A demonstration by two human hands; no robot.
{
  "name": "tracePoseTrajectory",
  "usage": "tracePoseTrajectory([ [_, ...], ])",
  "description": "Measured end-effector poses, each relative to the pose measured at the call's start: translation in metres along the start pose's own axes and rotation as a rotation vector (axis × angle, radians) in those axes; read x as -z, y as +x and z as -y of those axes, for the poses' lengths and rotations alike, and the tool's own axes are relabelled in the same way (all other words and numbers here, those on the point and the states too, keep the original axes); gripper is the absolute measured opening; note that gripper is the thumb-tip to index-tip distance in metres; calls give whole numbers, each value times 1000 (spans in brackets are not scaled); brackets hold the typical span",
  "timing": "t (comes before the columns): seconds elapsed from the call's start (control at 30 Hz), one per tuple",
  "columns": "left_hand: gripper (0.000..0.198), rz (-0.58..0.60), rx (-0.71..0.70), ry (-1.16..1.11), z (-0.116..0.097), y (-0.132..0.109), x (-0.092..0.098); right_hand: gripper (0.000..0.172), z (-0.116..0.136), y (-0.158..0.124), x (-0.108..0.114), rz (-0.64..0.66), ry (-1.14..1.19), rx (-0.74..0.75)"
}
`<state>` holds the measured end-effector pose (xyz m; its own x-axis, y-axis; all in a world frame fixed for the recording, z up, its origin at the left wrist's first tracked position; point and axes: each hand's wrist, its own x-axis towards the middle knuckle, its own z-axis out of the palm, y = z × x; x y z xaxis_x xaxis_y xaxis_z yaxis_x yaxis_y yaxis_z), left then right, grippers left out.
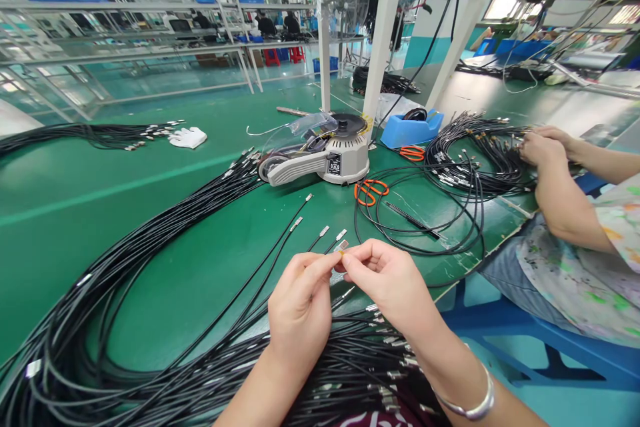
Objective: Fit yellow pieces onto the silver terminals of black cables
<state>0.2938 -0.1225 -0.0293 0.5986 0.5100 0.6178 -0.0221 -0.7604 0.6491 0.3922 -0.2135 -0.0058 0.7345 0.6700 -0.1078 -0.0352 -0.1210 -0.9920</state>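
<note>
At the centre front, my left hand (303, 303) and my right hand (387, 280) meet at the fingertips. Both pinch a cable end with a silver metal connector (343, 245), and a small bit of yellow shows between the fingers. Several loose black cables with silver connectors (297, 223) lie just beyond my left hand. Under my forearms spreads a large bundle of black cables (240, 373), which curves round the left side and back up to the tape dispenser. A silver bangle is on my right wrist.
A grey tape dispenser (345, 157) stands ahead, near orange-handled scissors (371, 192) and a blue tape holder (411, 130). A white glove (188, 137) lies at the left on the green table (210, 267). At the right, a co-worker's hands (545, 147) touch coiled cables (450, 163).
</note>
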Motion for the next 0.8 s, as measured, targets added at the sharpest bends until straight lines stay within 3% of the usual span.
tracePoseTrajectory([
  [0.4, 30, -32, 4, -12, -3, 1, 0, 15, 4, 3, 0, 21, 31, -5],
  [0.8, 13, 5, 235, -42, -5, 2, -5, 19, -4, 7, 1, 59, -3, 28],
])
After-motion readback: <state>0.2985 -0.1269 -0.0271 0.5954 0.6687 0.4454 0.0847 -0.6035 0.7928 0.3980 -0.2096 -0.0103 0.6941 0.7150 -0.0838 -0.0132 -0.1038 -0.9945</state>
